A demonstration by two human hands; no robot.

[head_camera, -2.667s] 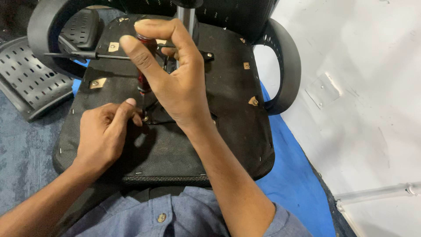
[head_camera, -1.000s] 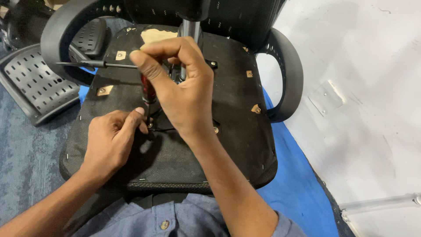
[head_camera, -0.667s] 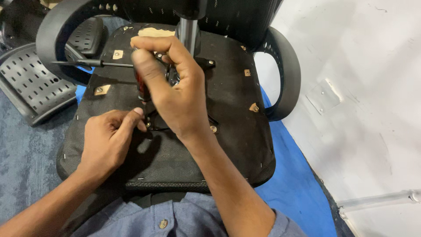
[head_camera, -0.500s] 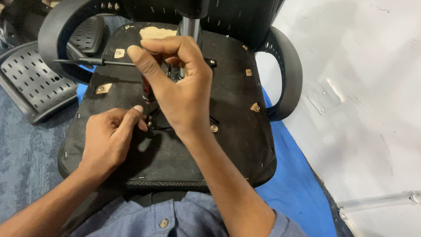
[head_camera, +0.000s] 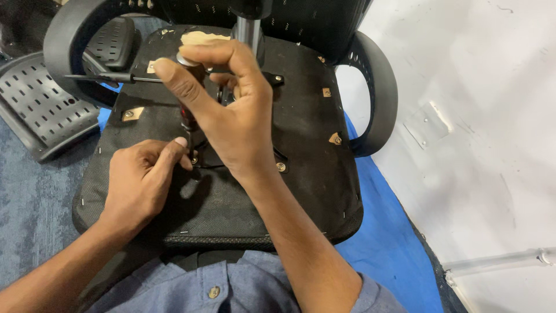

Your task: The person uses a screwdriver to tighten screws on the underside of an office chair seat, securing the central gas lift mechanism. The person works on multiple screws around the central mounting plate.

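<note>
Head view. Office chair seat [head_camera: 301, 150] lies upside down, black fabric underside facing up, resting on a blue sheet [head_camera: 394, 243]. Right hand [head_camera: 231, 110] closed around the handle of a screwdriver [head_camera: 186, 119], fingers wrapped over its top; tool held roughly upright, dark red handle mostly hidden by the palm and thumb. Tip sits at a screw point near the seat's centre, at the edge of the black mounting plate [head_camera: 211, 156]. Left hand [head_camera: 139, 179] loosely curled, thumb and forefinger pinched right at the shaft's lower end; cannot tell whether they grip the shaft or a screw there.

Surroundings: chrome gas cylinder [head_camera: 249, 32] rises just behind the right hand. Long black lever [head_camera: 116, 76] runs leftward from the mechanism. Armrest loops on the left [head_camera: 61, 46] and right [head_camera: 379, 98]. Perforated black plastic panel [head_camera: 35, 110] lies on grey carpet at left. White wall panel [head_camera: 480, 145] at right. Right hand blocks most of the mounting plate and mechanism. Person's blue buttoned shirt [head_camera: 231, 284] at bottom edge.
</note>
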